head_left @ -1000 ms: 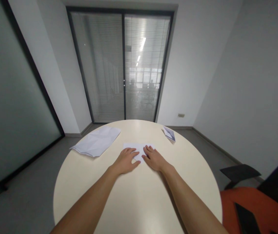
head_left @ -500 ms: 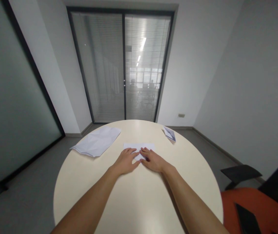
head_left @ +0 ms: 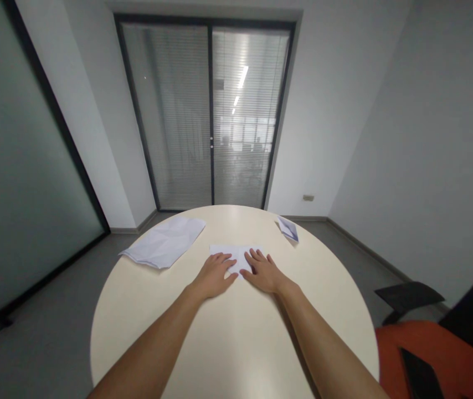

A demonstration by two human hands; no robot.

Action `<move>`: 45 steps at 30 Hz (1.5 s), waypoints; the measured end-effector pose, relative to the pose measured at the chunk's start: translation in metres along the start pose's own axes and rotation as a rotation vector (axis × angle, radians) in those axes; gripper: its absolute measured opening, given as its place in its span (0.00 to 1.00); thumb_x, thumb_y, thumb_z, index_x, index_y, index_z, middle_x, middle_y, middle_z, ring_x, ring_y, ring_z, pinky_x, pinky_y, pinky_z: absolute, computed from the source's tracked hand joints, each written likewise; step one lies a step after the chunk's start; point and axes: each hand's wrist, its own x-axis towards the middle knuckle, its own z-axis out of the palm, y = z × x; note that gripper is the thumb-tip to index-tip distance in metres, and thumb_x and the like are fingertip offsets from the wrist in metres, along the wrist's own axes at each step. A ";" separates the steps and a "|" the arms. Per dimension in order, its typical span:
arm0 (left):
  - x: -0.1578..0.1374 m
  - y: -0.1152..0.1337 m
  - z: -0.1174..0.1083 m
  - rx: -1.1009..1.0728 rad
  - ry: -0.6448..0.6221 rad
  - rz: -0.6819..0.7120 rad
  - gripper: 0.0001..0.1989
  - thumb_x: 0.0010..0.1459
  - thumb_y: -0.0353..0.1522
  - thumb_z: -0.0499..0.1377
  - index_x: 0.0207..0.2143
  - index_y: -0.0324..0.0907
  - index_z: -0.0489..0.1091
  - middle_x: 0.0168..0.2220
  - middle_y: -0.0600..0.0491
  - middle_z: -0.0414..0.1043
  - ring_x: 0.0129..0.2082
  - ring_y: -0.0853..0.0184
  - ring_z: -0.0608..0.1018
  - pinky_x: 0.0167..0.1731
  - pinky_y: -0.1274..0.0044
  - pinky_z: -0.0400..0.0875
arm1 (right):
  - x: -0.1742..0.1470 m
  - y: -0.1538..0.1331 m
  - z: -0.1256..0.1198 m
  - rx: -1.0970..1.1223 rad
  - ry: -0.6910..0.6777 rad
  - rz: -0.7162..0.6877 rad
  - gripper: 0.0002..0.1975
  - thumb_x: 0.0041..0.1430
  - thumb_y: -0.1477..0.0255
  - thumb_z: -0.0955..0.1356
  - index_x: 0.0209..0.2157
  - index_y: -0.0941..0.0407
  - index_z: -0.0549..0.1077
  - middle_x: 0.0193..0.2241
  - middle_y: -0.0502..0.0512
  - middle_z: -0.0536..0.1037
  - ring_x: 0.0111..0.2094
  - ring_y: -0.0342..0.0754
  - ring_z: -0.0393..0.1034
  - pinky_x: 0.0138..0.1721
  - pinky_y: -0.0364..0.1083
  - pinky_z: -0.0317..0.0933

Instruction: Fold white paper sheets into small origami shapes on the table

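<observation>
A white sheet of paper lies flat near the middle of the round table, partly covered by both hands. My left hand rests on its left part, fingers stretched out and pointing right. On the right part, my right hand lies flat with its fingers spread toward the far edge. Both thumbs come near each other at the paper's near side, with a small gap between the hands. Neither hand grips anything. How the paper is folded beneath the palms is hidden.
Large creased white sheets lie at the table's far left. A small folded paper stands near the far right edge. The cream round table has an orange chair with black armrests at its right.
My right hand has slid slightly to the right over the paper and its fingers have spread, widening the gap between the hands. My left hand has stayed nearly still.
</observation>
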 end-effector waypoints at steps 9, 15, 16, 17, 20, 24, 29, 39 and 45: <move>0.001 0.000 -0.001 0.029 -0.013 -0.047 0.21 0.66 0.40 0.53 0.58 0.44 0.69 0.63 0.46 0.66 0.63 0.54 0.66 0.63 0.59 0.56 | 0.000 -0.001 -0.004 0.076 -0.054 -0.220 0.35 0.66 0.52 0.61 0.68 0.56 0.58 0.69 0.64 0.51 0.71 0.59 0.42 0.68 0.61 0.37; 0.000 -0.005 -0.004 0.002 -0.026 -0.009 0.22 0.63 0.39 0.56 0.57 0.42 0.70 0.63 0.45 0.65 0.63 0.53 0.65 0.64 0.60 0.56 | -0.001 -0.002 -0.007 0.108 -0.052 -0.314 0.32 0.62 0.55 0.65 0.65 0.53 0.64 0.68 0.60 0.57 0.69 0.58 0.48 0.68 0.58 0.41; 0.000 -0.005 -0.005 -0.006 -0.031 -0.001 0.22 0.63 0.39 0.56 0.57 0.42 0.70 0.63 0.45 0.65 0.64 0.53 0.65 0.65 0.60 0.55 | -0.001 -0.002 -0.006 0.113 -0.044 -0.318 0.32 0.62 0.55 0.66 0.64 0.54 0.65 0.67 0.60 0.58 0.69 0.58 0.49 0.68 0.57 0.42; -0.001 -0.006 -0.006 -0.012 -0.035 0.006 0.22 0.62 0.39 0.56 0.57 0.42 0.71 0.64 0.45 0.65 0.64 0.53 0.65 0.65 0.60 0.55 | -0.001 -0.001 -0.006 0.120 -0.037 -0.319 0.32 0.62 0.55 0.66 0.64 0.54 0.65 0.67 0.61 0.58 0.69 0.58 0.49 0.68 0.57 0.44; -0.001 -0.005 -0.011 -0.025 -0.053 0.020 0.23 0.61 0.38 0.57 0.57 0.42 0.71 0.64 0.46 0.65 0.64 0.53 0.64 0.65 0.61 0.56 | 0.000 0.001 -0.005 0.139 -0.022 -0.306 0.33 0.62 0.54 0.66 0.64 0.56 0.66 0.67 0.62 0.59 0.68 0.58 0.50 0.68 0.56 0.46; -0.002 -0.004 -0.014 -0.031 -0.073 0.026 0.23 0.61 0.37 0.57 0.57 0.41 0.70 0.63 0.46 0.65 0.65 0.53 0.64 0.65 0.62 0.56 | 0.000 0.005 -0.005 0.167 0.001 -0.287 0.35 0.61 0.52 0.66 0.63 0.56 0.66 0.66 0.62 0.60 0.68 0.59 0.52 0.67 0.57 0.47; -0.003 -0.006 -0.013 -0.058 -0.066 0.023 0.23 0.60 0.38 0.58 0.56 0.42 0.71 0.63 0.47 0.66 0.65 0.52 0.64 0.65 0.61 0.57 | 0.000 0.008 -0.006 0.190 0.022 -0.293 0.35 0.61 0.51 0.66 0.62 0.57 0.67 0.65 0.62 0.62 0.67 0.57 0.53 0.67 0.55 0.48; -0.003 -0.008 -0.013 -0.086 -0.056 0.016 0.22 0.61 0.38 0.58 0.56 0.42 0.72 0.63 0.46 0.66 0.65 0.52 0.64 0.64 0.60 0.58 | 0.000 0.008 -0.007 0.258 0.038 -0.284 0.35 0.60 0.48 0.66 0.60 0.56 0.70 0.64 0.63 0.64 0.67 0.58 0.55 0.66 0.56 0.51; 0.000 -0.003 -0.012 -0.093 -0.031 0.015 0.22 0.65 0.45 0.54 0.54 0.41 0.73 0.61 0.45 0.68 0.63 0.52 0.65 0.63 0.60 0.59 | 0.001 0.006 -0.006 0.257 0.085 -0.286 0.30 0.60 0.49 0.66 0.56 0.54 0.75 0.61 0.63 0.69 0.63 0.59 0.62 0.63 0.56 0.56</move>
